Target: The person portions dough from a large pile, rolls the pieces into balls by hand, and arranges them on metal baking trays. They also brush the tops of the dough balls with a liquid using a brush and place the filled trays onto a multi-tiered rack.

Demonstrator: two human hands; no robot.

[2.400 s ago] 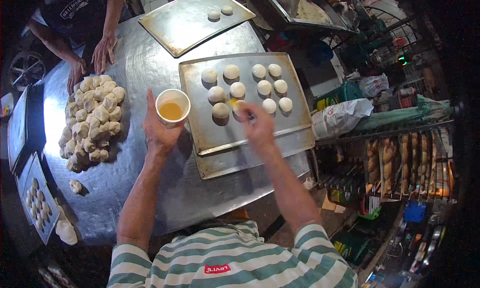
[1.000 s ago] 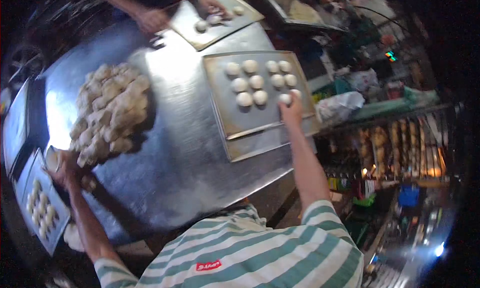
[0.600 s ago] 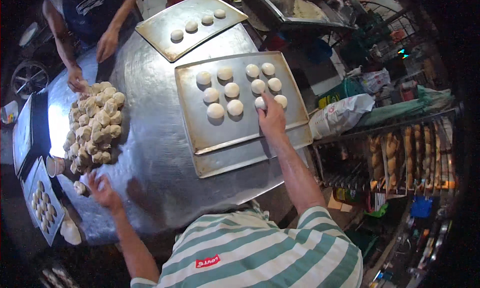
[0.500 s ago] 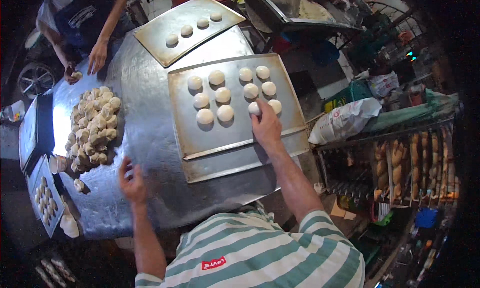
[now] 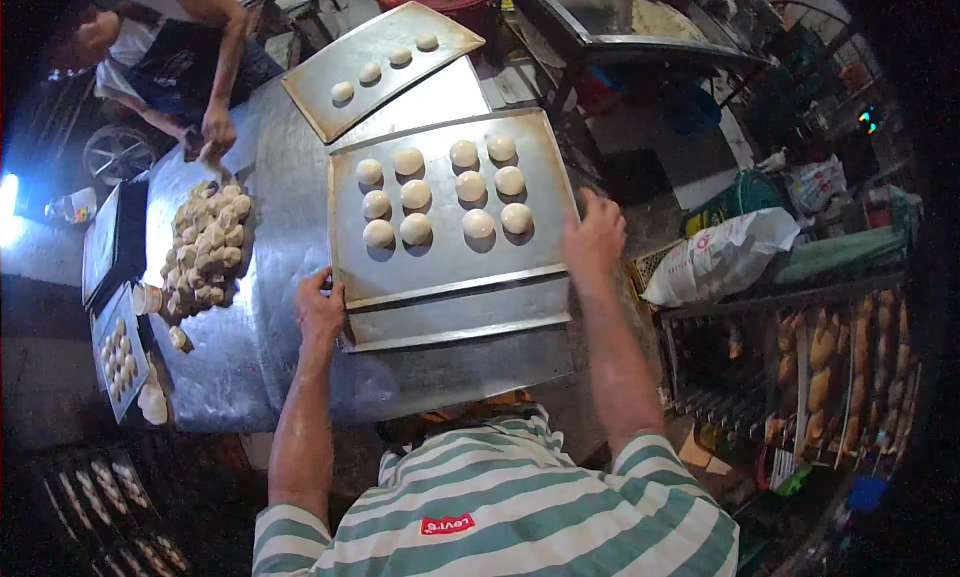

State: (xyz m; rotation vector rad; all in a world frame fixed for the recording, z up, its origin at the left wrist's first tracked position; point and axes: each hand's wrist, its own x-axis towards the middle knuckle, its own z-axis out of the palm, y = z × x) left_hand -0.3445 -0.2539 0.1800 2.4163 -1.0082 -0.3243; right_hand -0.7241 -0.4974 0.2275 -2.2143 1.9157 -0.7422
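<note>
A metal baking tray [image 5: 445,269] with several smooth, round dough balls [image 5: 415,194] set in rows lies in front of me, on top of a second tray [image 5: 460,325] whose near strip shows. At its left edge, near the front corner, my left hand [image 5: 320,305] is closed on the rim. On the opposite side my right hand [image 5: 596,239] grips the right edge, its fingers partly hidden against the rim. No dough is in either hand.
A heap of rough dough pieces [image 5: 205,247] sits left on the metal table [image 5: 290,197], beside a cup [image 5: 147,299] and one loose piece [image 5: 180,339]. Another tray [image 5: 350,127] with dough balls lies behind. A co-worker's hand [image 5: 218,132] reaches toward the heap. Right: a white sack [image 5: 715,257] above racked bread.
My right hand has let go of a dough ball on the tray and moved to the right edge. My left hand has moved right onto the left edge. The co-worker now reaches the heap.
</note>
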